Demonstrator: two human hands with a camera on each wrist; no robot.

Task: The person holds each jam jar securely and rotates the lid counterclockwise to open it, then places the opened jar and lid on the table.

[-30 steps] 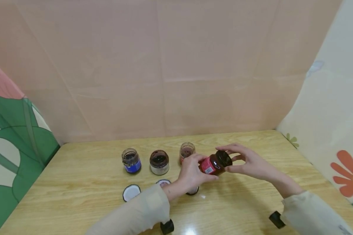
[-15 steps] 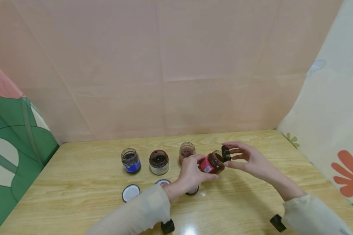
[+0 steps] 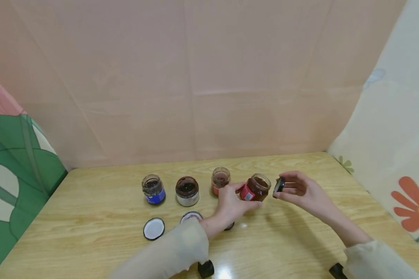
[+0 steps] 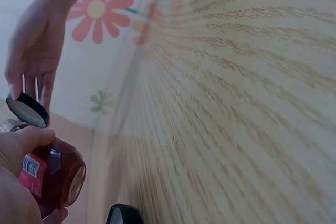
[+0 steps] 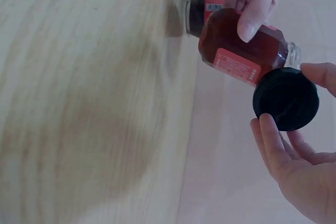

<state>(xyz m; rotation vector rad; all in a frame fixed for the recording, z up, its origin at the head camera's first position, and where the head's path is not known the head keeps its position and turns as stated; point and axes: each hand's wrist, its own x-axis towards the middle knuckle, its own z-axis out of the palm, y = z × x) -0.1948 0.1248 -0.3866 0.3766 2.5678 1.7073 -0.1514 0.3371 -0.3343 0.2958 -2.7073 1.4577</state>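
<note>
My left hand grips a glass jar with a red label and dark red-brown contents, its open mouth tilted to the right. In the right wrist view the jar hangs above the table, the left thumb across its side. Just right of the mouth, my right hand pinches a black lid by its edge, fingertips opposite the thumb. The lid is apart from the jar in the head view. From the left wrist its pale inner face shows.
Lidless jars stand in a row to the left: one with a blue label, one with a white label, one with a red label. Nearer me lie a white-lined lid and further lids, partly behind the left arm. A pink sheet hangs behind the table.
The black lid has come off the jar's mouth and moved right with my right hand. The left hand has tipped the jar somewhat more upright.
</note>
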